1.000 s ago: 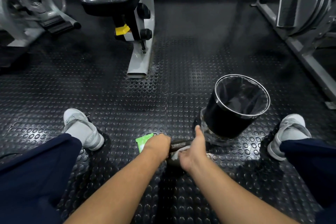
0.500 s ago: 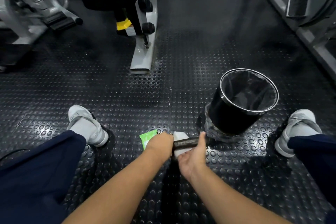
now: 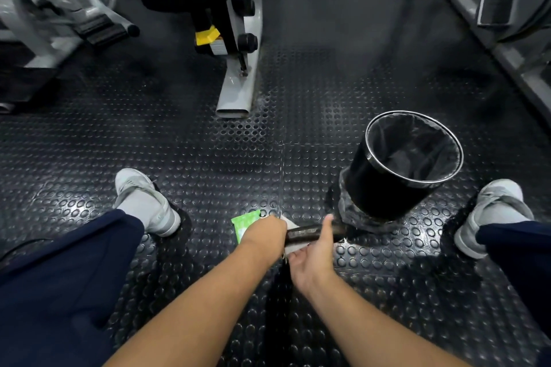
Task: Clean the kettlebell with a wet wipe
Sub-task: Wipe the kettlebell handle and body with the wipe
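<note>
Low over the rubber floor [image 3: 208, 158], between the shoes [image 3: 149, 202], the left hand [image 3: 265, 235] clamped the kettlebell [image 3: 310, 231] handle. The right hand [image 3: 313, 259] pinched the wipe [image 3: 293, 249] around it, thumb on top. I judged the wet handle could slip and knock the bin [image 3: 399, 170] nearby.
</note>
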Demonstrator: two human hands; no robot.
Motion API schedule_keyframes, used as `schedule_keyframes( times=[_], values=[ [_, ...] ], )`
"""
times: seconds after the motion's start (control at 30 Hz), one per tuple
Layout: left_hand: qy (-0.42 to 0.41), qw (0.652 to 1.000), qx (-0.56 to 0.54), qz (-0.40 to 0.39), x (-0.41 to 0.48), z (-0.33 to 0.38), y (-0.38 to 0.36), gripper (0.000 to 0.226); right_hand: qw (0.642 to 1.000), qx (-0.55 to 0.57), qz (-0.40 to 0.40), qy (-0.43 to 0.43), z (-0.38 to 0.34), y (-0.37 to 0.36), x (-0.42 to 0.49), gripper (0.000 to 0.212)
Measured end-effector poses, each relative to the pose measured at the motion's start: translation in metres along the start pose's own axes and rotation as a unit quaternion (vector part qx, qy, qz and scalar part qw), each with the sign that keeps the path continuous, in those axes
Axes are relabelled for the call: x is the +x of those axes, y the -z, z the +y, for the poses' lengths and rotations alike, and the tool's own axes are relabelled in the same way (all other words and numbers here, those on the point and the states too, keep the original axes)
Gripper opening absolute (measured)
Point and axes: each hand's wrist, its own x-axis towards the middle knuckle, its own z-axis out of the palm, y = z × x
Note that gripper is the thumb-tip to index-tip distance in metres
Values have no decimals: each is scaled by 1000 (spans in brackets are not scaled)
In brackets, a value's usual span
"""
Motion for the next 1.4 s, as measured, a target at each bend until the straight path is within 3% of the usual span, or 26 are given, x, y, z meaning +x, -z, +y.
schedule_keyframes(
  times=[0.17, 0.23, 0.33, 0.47, 0.57, 0.7, 0.9, 1.2, 1.3, 1.4],
  values=[
    [-3, 1000, -13, -21, -2, -1, 3, 4, 995, 98, -1, 8, -35, 21, 15, 103],
    [4, 999, -19, -26, -2, 0, 5, 7, 992, 126, 18, 17, -43, 27, 20, 108],
    [4, 1000, -11, -24, -1, 2, 6, 5, 995, 93, 29, 37, -34, 13, 14, 94],
    [7, 1000, -3, -7, 0, 2, 3, 18, 1000, 15, 6, 11, -2, -1, 0, 84],
    [4, 1000, -10, -11, -2, -1, 0, 18, 1000, 30, 0, 5, -11, 5, 4, 89],
    [4, 1000, -26, -16, -3, 1, 3, 9, 990, 132, 26, 27, -45, 15, 15, 97],
    [5, 1000, 8, 1, -1, 4, 0, 20, 998, 56, -9, 13, -14, -2, 8, 88],
    [5, 1000, -2, 2, -1, 1, -5, 13, 989, 148, 15, 26, -46, 19, 21, 103],
    [2, 1000, 2, -3, 1, 3, -3, 10, 994, 102, 19, 32, -32, 6, 15, 93],
    [9, 1000, -3, 4, 3, 2, -5, 20, 999, 24, -25, -2, -8, 2, 3, 93]
  ],
)
